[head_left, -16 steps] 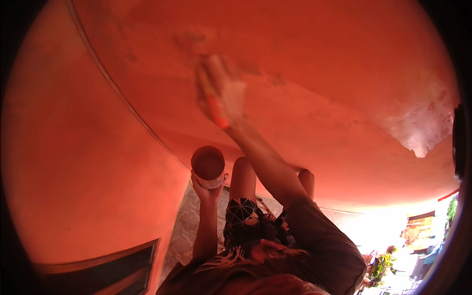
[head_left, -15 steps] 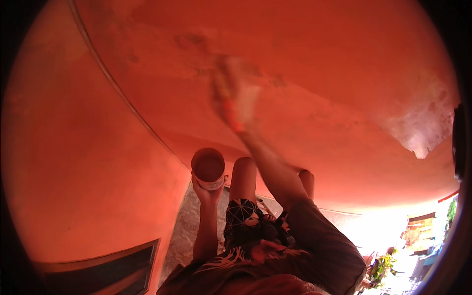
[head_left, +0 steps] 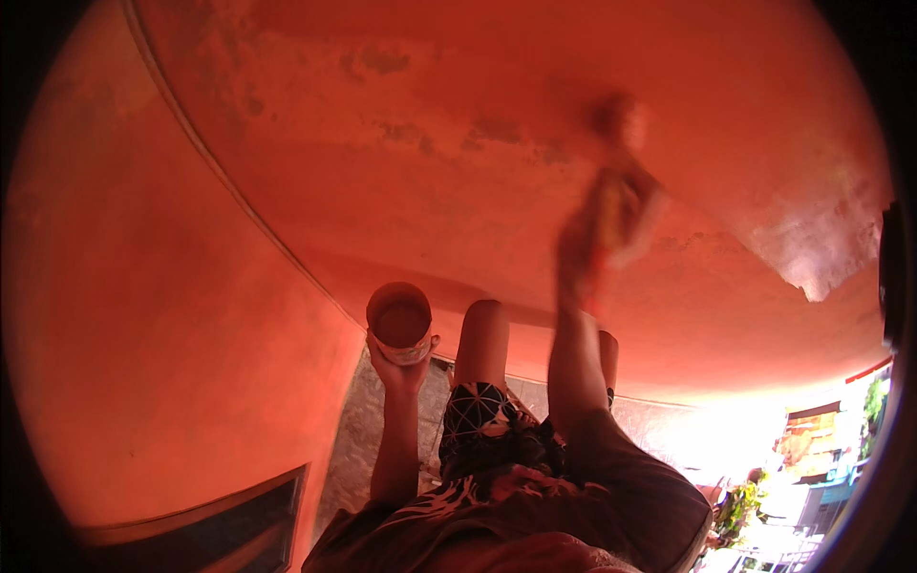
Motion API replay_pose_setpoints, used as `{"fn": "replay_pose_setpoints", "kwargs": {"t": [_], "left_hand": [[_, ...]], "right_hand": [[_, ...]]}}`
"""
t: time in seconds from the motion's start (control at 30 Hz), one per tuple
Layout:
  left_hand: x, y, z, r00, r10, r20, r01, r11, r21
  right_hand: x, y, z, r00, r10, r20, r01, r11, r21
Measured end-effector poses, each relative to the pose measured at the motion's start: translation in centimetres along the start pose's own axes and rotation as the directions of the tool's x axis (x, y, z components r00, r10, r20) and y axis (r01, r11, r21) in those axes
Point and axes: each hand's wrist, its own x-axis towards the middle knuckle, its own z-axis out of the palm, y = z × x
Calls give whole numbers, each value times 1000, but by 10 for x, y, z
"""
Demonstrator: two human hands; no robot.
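Observation:
My left hand (head_left: 401,377) is closed around a round, open-topped paint pot (head_left: 405,355), held upright beside my knee with dark contents inside. My right hand (head_left: 579,258) reaches up in front of the orange-red wall (head_left: 478,220), smeared by motion. Its fingers are wrapped round a paintbrush (head_left: 616,205) with a yellowish handle; the blurred brush head points upward close to the wall. Whether the bristles touch the wall I cannot tell. Dark, worn patches (head_left: 497,129) mark the wall to the left of the brush.
A second orange wall (head_left: 172,315) meets the first along a corner seam at left, with a dark framed opening (head_left: 220,525) low in it. A pale peeled patch (head_left: 812,253) shows at right. Below are my knees and a grey floor (head_left: 358,430); plants (head_left: 740,511) stand in bright light.
My right hand has swept to the right across the wall with the paintbrush, uncovering the dark patches. The paint pot stays almost in place in my left hand.

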Motion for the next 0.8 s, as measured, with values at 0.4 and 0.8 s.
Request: {"fn": "replay_pose_setpoints", "kwargs": {"t": [0.4,0.8], "left_hand": [[-6,5,18,998,29,59,-29,1000,4],[-7,5,6,999,23,40,-23,1000,-5]], "right_hand": [[-25,-70,122,856,-424,295,340,892,297],[26,53,-94,986,135,-100,-107,964,244]]}}
